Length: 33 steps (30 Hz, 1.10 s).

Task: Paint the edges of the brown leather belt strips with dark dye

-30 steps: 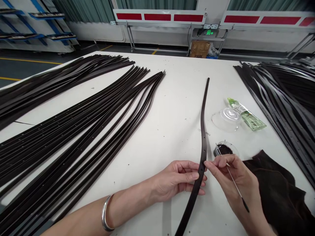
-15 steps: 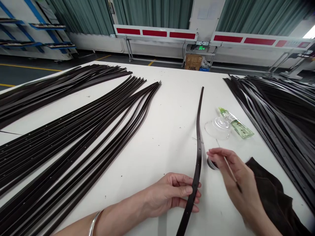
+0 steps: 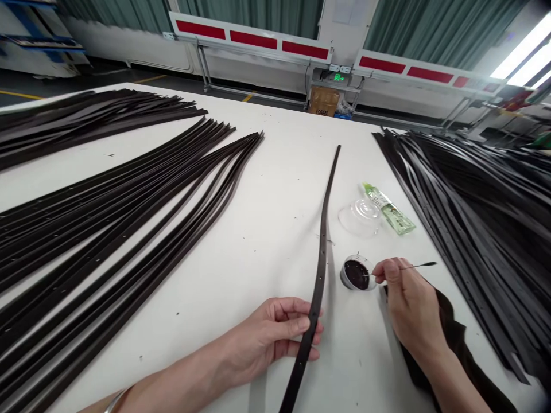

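Observation:
My left hand (image 3: 275, 335) grips a long, dark brown leather belt strap (image 3: 325, 229) between thumb and fingers, and the strap runs up the white table away from me. My right hand (image 3: 413, 292) pinches a thin applicator stick (image 3: 419, 265) with a dark end pointing right. The stick's other end reaches over a small round cup (image 3: 357, 273) of dark, glossy liquid, just left of my fingers. The right hand does not touch the strap.
Long bundles of dark belt straps (image 3: 129, 189) cover the table's left side, and more (image 3: 473, 218) lie on the right. A clear plastic lid (image 3: 359, 218), a green-labelled bottle (image 3: 388, 210) and a dark cloth (image 3: 447, 344) lie nearby.
My right hand has moved off the strap to the cup, and the stick has swung from steeply tilted to nearly level. The left hand keeps the strap. The whole view has shifted slightly.

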Motion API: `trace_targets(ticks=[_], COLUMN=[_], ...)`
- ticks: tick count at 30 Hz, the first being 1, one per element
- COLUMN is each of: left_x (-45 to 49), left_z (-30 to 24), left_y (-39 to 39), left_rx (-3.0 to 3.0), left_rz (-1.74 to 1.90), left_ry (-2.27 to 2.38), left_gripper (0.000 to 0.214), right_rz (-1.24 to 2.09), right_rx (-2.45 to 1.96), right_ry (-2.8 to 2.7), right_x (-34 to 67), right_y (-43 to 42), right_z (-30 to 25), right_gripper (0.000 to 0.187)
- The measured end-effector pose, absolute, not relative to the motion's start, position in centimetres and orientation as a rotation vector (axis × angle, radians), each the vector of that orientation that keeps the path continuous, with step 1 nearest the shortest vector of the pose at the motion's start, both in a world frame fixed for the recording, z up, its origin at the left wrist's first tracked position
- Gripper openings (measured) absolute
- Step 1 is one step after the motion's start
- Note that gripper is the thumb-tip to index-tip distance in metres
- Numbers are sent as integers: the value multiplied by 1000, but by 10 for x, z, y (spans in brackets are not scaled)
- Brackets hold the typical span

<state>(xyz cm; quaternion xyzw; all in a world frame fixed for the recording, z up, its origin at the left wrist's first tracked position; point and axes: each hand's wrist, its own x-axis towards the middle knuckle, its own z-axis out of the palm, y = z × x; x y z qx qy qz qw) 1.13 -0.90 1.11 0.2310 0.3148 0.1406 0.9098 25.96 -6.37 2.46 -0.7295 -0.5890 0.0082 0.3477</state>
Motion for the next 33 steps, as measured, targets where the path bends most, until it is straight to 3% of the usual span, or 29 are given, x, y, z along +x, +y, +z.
trace_targets(ticks=[9, 25, 33], left_x=[12, 12, 12], left_z=[11, 12, 7], left_y=[-6, -7, -5], left_rx=[493, 480, 471], left_rz=[277, 286, 312], left_ry=[629, 644, 604], left_gripper=[21, 22, 30], right_rz=[-61, -57, 300], right_rx=[-1800, -1815, -1702], right_ry=[-1689, -1581, -1126], right_x=[259, 256, 236], right_y=[-55, -60, -76], right_z=[10, 18, 36], right_gripper=[28, 32, 38])
